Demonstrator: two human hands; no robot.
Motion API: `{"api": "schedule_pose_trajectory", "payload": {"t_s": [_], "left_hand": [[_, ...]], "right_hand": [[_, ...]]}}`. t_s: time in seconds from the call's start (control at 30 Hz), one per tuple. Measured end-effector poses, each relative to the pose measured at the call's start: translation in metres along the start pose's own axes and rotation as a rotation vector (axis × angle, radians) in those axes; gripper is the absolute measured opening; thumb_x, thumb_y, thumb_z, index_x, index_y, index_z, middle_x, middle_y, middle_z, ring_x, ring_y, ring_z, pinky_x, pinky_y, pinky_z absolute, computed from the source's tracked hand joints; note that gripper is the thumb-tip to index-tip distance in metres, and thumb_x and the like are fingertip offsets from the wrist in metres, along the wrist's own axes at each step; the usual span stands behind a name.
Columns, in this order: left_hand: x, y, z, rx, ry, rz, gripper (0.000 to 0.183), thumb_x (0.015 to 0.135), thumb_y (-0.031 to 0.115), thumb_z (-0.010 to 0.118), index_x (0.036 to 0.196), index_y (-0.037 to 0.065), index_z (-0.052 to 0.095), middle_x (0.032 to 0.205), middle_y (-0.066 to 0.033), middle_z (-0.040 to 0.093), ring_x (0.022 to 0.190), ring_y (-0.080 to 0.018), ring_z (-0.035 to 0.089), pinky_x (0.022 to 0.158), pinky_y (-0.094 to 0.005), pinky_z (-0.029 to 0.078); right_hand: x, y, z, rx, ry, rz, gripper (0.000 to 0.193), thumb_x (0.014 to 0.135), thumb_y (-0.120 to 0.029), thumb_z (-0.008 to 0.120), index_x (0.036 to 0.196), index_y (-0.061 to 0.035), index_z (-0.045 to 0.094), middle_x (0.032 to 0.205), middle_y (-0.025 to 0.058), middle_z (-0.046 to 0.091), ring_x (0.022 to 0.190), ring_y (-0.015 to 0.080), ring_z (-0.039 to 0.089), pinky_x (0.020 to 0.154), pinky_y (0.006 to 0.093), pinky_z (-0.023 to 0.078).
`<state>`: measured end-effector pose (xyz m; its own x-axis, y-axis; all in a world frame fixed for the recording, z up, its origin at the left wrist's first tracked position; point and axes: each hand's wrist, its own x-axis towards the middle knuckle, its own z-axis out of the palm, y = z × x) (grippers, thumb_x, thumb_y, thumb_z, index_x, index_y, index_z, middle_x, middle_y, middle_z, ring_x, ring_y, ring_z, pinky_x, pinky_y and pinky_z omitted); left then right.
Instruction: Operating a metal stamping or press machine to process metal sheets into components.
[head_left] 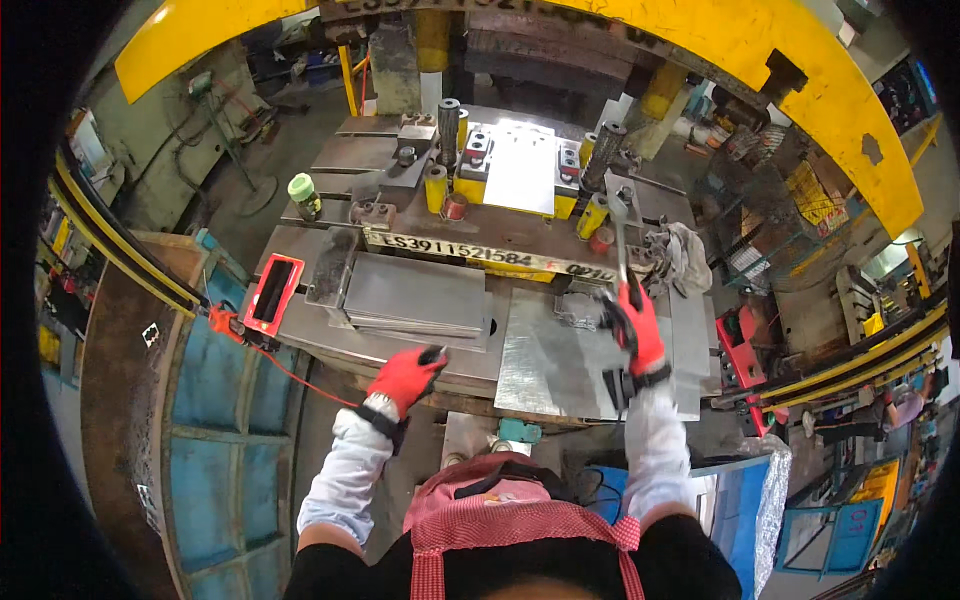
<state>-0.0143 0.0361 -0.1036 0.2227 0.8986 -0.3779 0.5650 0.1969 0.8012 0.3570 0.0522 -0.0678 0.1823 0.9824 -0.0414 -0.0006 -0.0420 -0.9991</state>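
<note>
My left hand [408,380], in a red glove with black fingertips, hovers at the near table edge, just in front of a stack of flat metal sheets [415,292]. Its fingers are curled together; whether anything is in them I cannot make out. My right hand [638,330], gloved alike, is closed on a long grey rod-like tool [621,245] that reaches away toward the die. Below that hand lies a broad shiny metal plate [550,350]. Farther off, a bright metal sheet [522,170] rests on the die between yellow and dark posts.
A green-capped bottle [305,196] and a red open-topped box [273,294] are at the left. A crumpled grey rag [684,258] lies at the right. Yellow-and-black bars [850,360] flank the press, and a yellow frame [740,45] arches above.
</note>
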Motion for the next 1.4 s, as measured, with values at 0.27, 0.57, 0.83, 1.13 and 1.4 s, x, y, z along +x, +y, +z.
{"api": "schedule_pose_trajectory", "payload": {"t_s": [0.27, 0.57, 0.83, 1.13, 1.4], "left_hand": [[0.145, 0.136, 0.049, -1.152, -0.344, 0.199, 0.031, 0.084, 0.037, 0.050, 0.096, 0.009, 0.054, 0.089, -0.0024, 0.058, 0.078, -0.0153, 0.056, 0.069, -0.0297, 0.045], [0.229, 0.155, 0.053, -1.618, -0.058, 0.129, 0.028, 0.083, 0.021, 0.052, 0.106, 0.004, 0.051, 0.105, -0.0121, 0.057, 0.091, -0.0260, 0.057, 0.082, -0.0406, 0.047], [0.144, 0.114, -0.017, -0.664, 0.422, 0.518, 0.018, 0.078, 0.009, 0.055, 0.094, 0.000, 0.059, 0.080, -0.0029, 0.061, 0.073, -0.0116, 0.056, 0.066, -0.0240, 0.044], [0.018, 0.092, -0.129, -0.329, 0.578, 0.576, 0.018, 0.079, 0.008, 0.054, 0.093, -0.002, 0.060, 0.087, -0.0029, 0.061, 0.080, -0.0117, 0.053, 0.076, -0.0248, 0.041], [0.011, 0.076, -0.145, 0.501, 0.374, 0.821, 0.041, 0.075, 0.022, 0.046, 0.109, 0.000, 0.055, 0.095, -0.0181, 0.057, 0.090, -0.0310, 0.052, 0.079, -0.0349, 0.041]], "right_hand": [[0.186, -0.037, 0.042, 0.010, -0.525, -0.330, 0.021, 0.081, -0.012, 0.050, 0.100, -0.0054, 0.055, 0.077, 0.0005, 0.055, 0.066, 0.0118, 0.052, 0.060, 0.0260, 0.043], [-0.001, 0.000, -0.027, 0.359, -0.211, 0.060, 0.040, 0.079, -0.010, 0.055, 0.117, -0.0019, 0.044, 0.081, 0.0026, 0.052, 0.065, 0.0108, 0.051, 0.056, 0.0226, 0.043], [-0.072, 0.125, -0.092, 0.196, -0.174, 0.226, 0.045, 0.082, -0.017, 0.051, 0.123, -0.0051, 0.039, 0.074, 0.0051, 0.054, 0.050, 0.0105, 0.048, 0.046, 0.0248, 0.042], [-0.077, 0.091, -0.079, 0.103, -0.148, 0.294, 0.040, 0.079, -0.015, 0.054, 0.117, -0.0030, 0.047, 0.066, -0.0008, 0.049, 0.053, 0.0065, 0.044, 0.045, 0.0216, 0.037], [-0.043, 0.121, -0.112, 0.052, -0.166, 0.402, 0.018, 0.079, -0.022, 0.056, 0.089, -0.0077, 0.051, 0.063, 0.0003, 0.052, 0.043, 0.0078, 0.043, 0.039, 0.0226, 0.036]]}}
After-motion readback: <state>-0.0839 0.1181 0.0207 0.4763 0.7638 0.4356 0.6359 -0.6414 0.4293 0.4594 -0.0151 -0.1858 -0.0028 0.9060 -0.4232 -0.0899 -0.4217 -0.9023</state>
